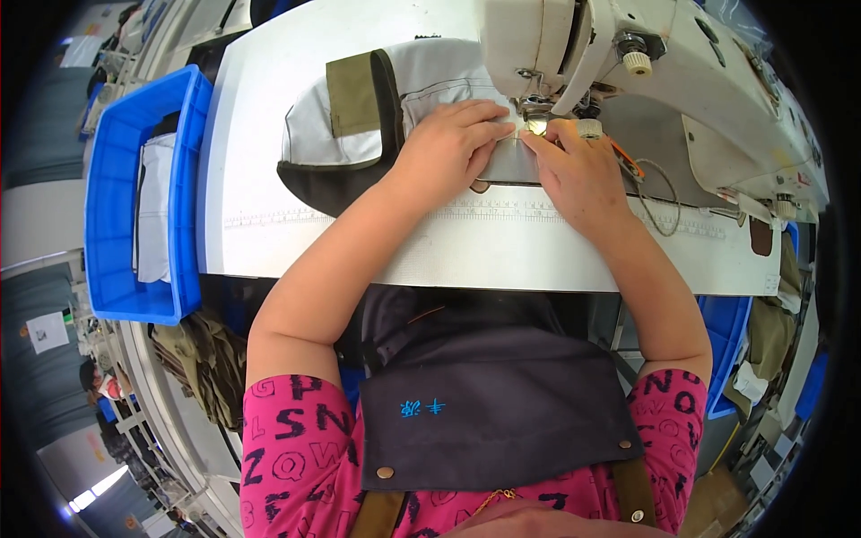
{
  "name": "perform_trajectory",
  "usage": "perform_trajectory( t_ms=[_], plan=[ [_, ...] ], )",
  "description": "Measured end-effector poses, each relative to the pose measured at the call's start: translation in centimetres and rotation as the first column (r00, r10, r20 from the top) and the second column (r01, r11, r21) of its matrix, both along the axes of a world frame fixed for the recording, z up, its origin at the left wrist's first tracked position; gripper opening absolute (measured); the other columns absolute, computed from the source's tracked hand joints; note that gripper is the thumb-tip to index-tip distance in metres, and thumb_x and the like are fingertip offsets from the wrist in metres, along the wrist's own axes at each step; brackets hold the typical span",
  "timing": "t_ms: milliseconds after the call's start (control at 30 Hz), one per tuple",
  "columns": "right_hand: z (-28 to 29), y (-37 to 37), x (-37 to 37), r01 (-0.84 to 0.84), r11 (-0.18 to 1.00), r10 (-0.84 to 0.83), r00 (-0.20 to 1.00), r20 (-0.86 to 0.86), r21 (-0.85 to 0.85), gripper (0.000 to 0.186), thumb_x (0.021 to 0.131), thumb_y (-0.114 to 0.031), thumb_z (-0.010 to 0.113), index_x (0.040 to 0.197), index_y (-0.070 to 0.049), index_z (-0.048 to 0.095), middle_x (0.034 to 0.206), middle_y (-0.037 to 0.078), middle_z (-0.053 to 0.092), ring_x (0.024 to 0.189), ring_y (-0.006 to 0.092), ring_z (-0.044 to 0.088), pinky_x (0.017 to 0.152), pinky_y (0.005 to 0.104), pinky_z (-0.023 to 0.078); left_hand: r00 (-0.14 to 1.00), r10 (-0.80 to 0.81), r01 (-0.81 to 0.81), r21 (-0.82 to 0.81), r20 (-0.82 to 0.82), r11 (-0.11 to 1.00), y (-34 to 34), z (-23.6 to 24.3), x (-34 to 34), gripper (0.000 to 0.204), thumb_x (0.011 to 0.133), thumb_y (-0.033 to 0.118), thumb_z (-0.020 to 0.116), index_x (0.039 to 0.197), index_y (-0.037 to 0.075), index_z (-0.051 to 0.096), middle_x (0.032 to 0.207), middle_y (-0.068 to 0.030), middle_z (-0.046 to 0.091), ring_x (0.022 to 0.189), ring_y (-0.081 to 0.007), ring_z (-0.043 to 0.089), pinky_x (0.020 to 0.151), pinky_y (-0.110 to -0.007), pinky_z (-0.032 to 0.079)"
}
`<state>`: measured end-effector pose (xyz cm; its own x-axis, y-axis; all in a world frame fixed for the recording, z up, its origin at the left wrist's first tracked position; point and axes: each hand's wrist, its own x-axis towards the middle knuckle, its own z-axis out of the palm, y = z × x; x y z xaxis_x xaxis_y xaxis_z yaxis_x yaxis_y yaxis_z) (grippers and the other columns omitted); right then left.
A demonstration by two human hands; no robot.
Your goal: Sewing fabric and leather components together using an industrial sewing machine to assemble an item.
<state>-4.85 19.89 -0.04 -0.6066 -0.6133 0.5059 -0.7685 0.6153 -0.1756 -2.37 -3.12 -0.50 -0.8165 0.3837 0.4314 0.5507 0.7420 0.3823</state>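
Note:
Light grey fabric [439, 67] with dark trim lies on the sewing table, an olive patch [352, 90] at its left. My left hand [448, 148] rests on the fabric just left of the sewing machine's presser foot [538, 105], fingers lying extended toward it. My right hand [578, 170] is right beside the foot, thumb and forefinger bent in at the lit sewing spot; what they grip is too small to make out. The needle area is partly hidden by my fingers and the machine head [529, 40].
A blue bin [100, 197] with folded pale cloth stands at the table's [242, 247] left. Another blue bin [717, 350] and olive cloth are below right. Olive garments [197, 359] hang below left. A looped cord [671, 220] and orange-handled tool [628, 161] lie beside my right hand.

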Motion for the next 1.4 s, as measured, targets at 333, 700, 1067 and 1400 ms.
perform_trajectory(
  t_ms=[333,700,1067,1400],
  plan=[
    [-0.6,0.4,0.0,0.002,1.0,-0.001,0.999,0.038,-0.028,0.021,0.088,-0.01,0.073,0.108,-0.015,0.079,0.077,0.005,0.063,0.081,0.0272,0.057,0.074,0.0408,0.046,0.999,-0.01,0.009,-0.014,-0.048,1.0,-0.5,-0.2,-1.4,0.031,0.092,0.008,0.066,0.12,0.012,0.075,0.128,-0.0062,0.069,0.118,-0.0288,0.064,0.099,-0.041,0.052],
    [-0.6,0.6,-0.4,-0.002,0.999,0.005,0.998,0.063,-0.035,0.023,0.087,-0.01,0.074,0.109,-0.014,0.078,0.078,0.007,0.063,0.082,0.0284,0.058,0.075,0.0421,0.047,0.998,-0.013,0.013,-0.008,-0.06,1.0,-0.7,-0.3,-1.6,0.031,0.091,0.008,0.065,0.12,0.012,0.075,0.13,-0.0047,0.069,0.12,-0.0277,0.064,0.1,-0.041,0.052],
    [-0.2,1.0,-0.2,-0.029,1.0,0.03,0.996,0.083,-0.008,0.029,0.09,-0.011,0.069,0.119,-0.012,0.074,0.104,0.006,0.063,0.091,0.025,0.064,0.078,0.0405,0.047,1.0,0.0,0.0,0.003,-0.029,1.0,-0.5,-0.5,-1.4,0.034,0.089,0.008,0.064,0.121,0.011,0.074,0.133,-0.0044,0.068,0.123,-0.0279,0.063,0.103,-0.041,0.05],
    [0.4,0.2,0.4,-0.101,0.994,0.102,0.994,0.033,-0.034,0.021,0.087,-0.014,0.073,0.109,-0.01,0.074,0.105,0.006,0.067,0.096,0.029,0.062,0.08,0.0437,0.049,0.997,0.007,-0.004,0.045,-0.078,0.999,-0.3,-1.0,-1.1,0.032,0.088,0.009,0.066,0.119,0.009,0.074,0.132,-0.0079,0.068,0.121,-0.0297,0.064,0.101,-0.042,0.051]
  ],
)
